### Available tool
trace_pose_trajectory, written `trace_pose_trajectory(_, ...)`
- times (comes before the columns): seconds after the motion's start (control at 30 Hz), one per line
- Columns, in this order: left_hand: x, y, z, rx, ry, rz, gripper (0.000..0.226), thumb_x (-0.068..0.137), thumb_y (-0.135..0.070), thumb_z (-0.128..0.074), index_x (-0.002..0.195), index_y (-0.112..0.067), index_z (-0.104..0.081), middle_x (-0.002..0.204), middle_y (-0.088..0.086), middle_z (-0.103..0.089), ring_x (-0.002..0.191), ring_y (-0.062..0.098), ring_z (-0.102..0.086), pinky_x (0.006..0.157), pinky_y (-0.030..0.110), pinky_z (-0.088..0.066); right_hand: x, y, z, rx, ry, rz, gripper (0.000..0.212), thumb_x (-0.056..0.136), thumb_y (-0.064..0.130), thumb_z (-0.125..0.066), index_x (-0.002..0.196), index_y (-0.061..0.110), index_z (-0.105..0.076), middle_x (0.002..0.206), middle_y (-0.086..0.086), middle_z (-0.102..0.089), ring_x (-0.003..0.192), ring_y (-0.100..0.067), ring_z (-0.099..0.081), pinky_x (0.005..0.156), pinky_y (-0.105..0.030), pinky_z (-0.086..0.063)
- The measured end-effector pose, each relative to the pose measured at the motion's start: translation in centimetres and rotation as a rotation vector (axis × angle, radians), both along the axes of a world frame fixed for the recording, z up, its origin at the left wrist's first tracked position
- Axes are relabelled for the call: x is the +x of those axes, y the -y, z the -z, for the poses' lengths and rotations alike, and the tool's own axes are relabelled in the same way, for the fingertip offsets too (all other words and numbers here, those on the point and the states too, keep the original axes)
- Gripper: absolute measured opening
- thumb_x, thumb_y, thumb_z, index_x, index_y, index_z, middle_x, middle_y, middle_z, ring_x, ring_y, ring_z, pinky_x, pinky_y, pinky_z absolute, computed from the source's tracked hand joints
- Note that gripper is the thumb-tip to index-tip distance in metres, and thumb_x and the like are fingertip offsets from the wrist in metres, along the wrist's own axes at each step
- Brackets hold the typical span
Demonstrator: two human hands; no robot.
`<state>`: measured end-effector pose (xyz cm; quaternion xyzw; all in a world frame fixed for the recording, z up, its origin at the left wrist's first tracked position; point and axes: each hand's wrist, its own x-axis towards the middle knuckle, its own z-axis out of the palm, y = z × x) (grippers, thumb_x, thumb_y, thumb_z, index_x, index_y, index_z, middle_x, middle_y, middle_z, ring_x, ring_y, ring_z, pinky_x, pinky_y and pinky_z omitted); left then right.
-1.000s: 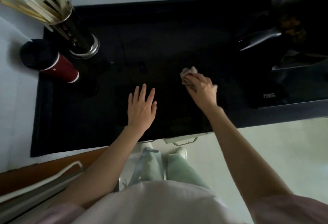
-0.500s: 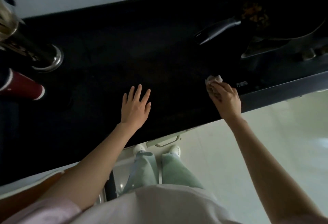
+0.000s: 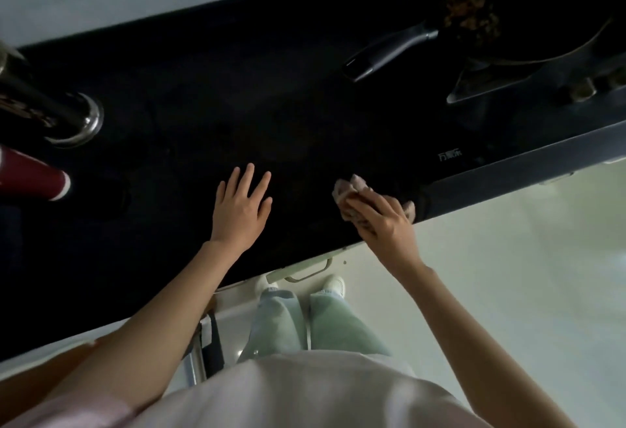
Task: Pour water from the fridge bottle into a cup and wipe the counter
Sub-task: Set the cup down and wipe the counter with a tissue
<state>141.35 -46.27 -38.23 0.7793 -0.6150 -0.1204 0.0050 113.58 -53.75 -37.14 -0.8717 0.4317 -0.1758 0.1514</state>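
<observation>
The black counter (image 3: 176, 129) fills the upper half of the head view. My left hand (image 3: 241, 205) lies flat on it, fingers straight and spread. To its right, near the counter's front edge, my right hand (image 3: 382, 217) grips a crumpled pale cloth (image 3: 350, 187) and presses it to the surface. A red cup (image 3: 32, 176) with a white rim band stands at the far left edge, partly cut off. No water bottle is in view.
A steel utensil holder (image 3: 72, 119) stands behind the red cup. A dark pan (image 3: 508, 10) with food sits on the stove at the upper right, its handle (image 3: 386, 51) pointing left over the counter. A drawer handle (image 3: 310, 271) and pale floor lie below the counter edge.
My right hand carried the cloth rightward toward the stove, then back left and nearer the front edge. My left hand stayed flat on the counter. The view shifted right.
</observation>
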Motion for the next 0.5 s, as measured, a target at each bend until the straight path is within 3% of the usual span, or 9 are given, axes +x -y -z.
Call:
trace_pose_trajectory(0.03,0.0,0.0,0.0,0.000,-0.001,-0.001,0.051,0.099,-0.035,-0.044,0.148,-0.020,-0.036,0.156,0.015,-0.028,0.144,0.037,-0.024,0.113,0.056,-0.026,-0.9,0.2,-0.1,-0.011,-0.003,0.030,0.041,0.079,0.010,-0.075,0.118,0.020,-0.068,0.129,-0.002,-0.061,0.099,-0.029,-0.059,0.074,-0.027,-0.037)
trace_pose_trajectory(0.1,0.1,0.0,0.1,0.002,0.004,0.000,0.052,0.099,-0.035,-0.043,0.148,-0.021,-0.035,0.156,0.014,-0.027,0.144,0.037,-0.024,0.114,0.055,-0.026,-1.9,2.1,-0.2,0.009,-0.017,0.074,0.042,0.079,0.010,-0.075,0.119,0.021,-0.068,0.129,-0.001,-0.061,0.101,-0.031,-0.058,0.066,-0.033,-0.048)
trace_pose_trajectory(0.23,-0.1,0.1,0.0,0.019,0.001,-0.027,0.053,0.098,-0.040,-0.034,0.149,-0.024,-0.032,0.158,0.011,-0.024,0.146,0.034,-0.019,0.116,0.052,-0.021,0.5,9.2,-0.3,0.029,-0.087,0.100,0.039,0.086,0.025,-0.069,0.124,0.028,-0.062,0.129,0.003,-0.058,0.103,-0.032,-0.055,0.066,-0.044,-0.056)
trace_pose_trajectory(0.37,-0.2,0.3,-0.2,0.001,0.003,-0.042,0.053,0.098,-0.040,-0.033,0.147,-0.022,-0.036,0.156,0.012,-0.029,0.145,0.034,-0.023,0.115,0.053,-0.024,7.6,15.5,-0.6,0.087,-0.122,0.072,0.039,0.089,0.028,-0.062,0.127,0.029,-0.058,0.131,-0.004,-0.056,0.107,-0.035,-0.053,0.083,-0.043,-0.051)
trace_pose_trajectory(0.5,-0.3,0.2,0.1,0.009,0.028,-0.030,0.052,0.097,-0.039,-0.036,0.146,-0.021,-0.038,0.154,0.014,-0.033,0.143,0.037,-0.028,0.112,0.056,-0.030,13.2,14.7,-0.7,0.116,-0.116,-0.132,0.041,0.089,0.022,-0.061,0.129,0.026,-0.059,0.139,-0.002,-0.050,0.114,-0.032,-0.050,0.091,-0.041,-0.045)
